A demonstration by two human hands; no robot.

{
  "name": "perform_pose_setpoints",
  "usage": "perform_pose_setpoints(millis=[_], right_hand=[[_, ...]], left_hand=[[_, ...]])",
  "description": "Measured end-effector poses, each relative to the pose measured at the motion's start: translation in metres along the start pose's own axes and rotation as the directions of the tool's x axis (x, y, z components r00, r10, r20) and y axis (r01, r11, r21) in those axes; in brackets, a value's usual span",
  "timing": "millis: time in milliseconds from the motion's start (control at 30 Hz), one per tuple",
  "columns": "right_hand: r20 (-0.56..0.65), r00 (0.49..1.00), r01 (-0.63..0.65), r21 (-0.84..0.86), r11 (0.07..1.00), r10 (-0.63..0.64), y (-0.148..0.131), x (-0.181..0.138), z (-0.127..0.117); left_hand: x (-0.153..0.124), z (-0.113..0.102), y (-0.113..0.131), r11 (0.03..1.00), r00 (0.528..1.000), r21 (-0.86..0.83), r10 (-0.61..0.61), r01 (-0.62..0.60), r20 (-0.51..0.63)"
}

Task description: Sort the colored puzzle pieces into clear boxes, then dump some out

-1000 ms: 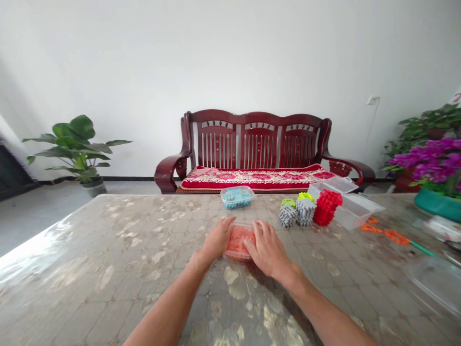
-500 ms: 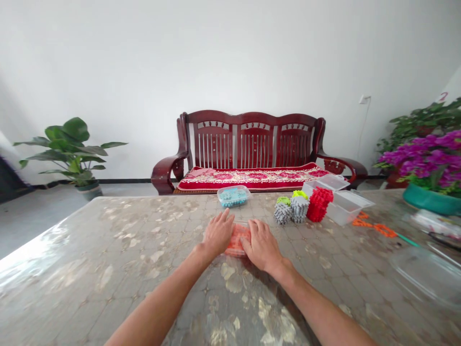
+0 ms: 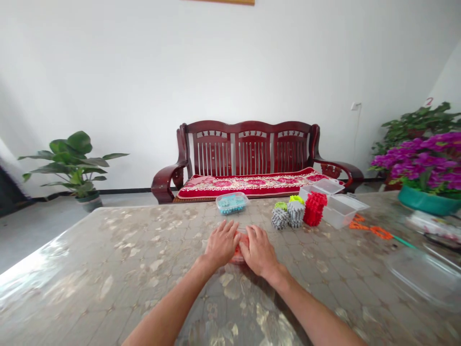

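Between my hands, a small clear plastic box of orange-red pieces rests on the table. My left hand covers its left side, fingers laid over the top and thumb near the middle. From the right, my right hand grips the box the same way, with the thumbs close together. Most of the box and its lid is hidden under my hands. Just beyond stands another clear box with light blue pieces. To the right are grey stacks of toothed pieces, yellow-green ones and a red stack.
An open clear container stands behind the red stack. Orange linked pieces with a teal stick lie to its right. A clear plastic lid or tray and a teal flower pot occupy the right side. A wooden bench stands beyond the table.
My hands have shifted inward over the top of the orange box, the thumbs now closer together, covering more of it. The view has tilted slightly upward.
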State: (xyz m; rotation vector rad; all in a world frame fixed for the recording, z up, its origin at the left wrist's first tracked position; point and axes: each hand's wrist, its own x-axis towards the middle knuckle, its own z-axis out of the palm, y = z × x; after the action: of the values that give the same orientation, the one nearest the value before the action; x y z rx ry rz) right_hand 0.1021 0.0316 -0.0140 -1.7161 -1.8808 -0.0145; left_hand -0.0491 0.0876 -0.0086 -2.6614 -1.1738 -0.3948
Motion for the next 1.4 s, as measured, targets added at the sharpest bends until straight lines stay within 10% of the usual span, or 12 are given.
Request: perform_pose_setpoints(millis=[100,433,933,1200,1400], right_hand=[[0.042,0.999,0.018,0.145,0.989,-0.025,0.012,0.003,0.001],[0.086,0.964,-0.239,0.693,0.68,0.252,0.066,-0.014,0.019],[0.155,0.965,-0.245,0.823,0.512,0.212,0.064,-0.017,0.011],[0.143,0.981,-0.193,0.716,0.671,0.129,0.067,-0.025,0.016],[0.141,0.982,-0.187,0.671,0.717,0.124,0.068,-0.023,0.013]], left_hand=[[0.002,-0.003,-0.004,0.991,0.998,-0.132,0.043,-0.037,0.045],[0.005,0.004,-0.037,0.755,0.871,-0.439,-0.46,0.486,0.173],[-0.001,0.01,-0.034,0.571,0.789,-0.562,-0.544,0.598,0.287],[-0.001,0.016,-0.024,0.568,0.736,-0.49,-0.616,0.661,0.28],[0.013,0.004,-0.032,0.665,0.784,-0.416,-0.517,0.621,0.343]])
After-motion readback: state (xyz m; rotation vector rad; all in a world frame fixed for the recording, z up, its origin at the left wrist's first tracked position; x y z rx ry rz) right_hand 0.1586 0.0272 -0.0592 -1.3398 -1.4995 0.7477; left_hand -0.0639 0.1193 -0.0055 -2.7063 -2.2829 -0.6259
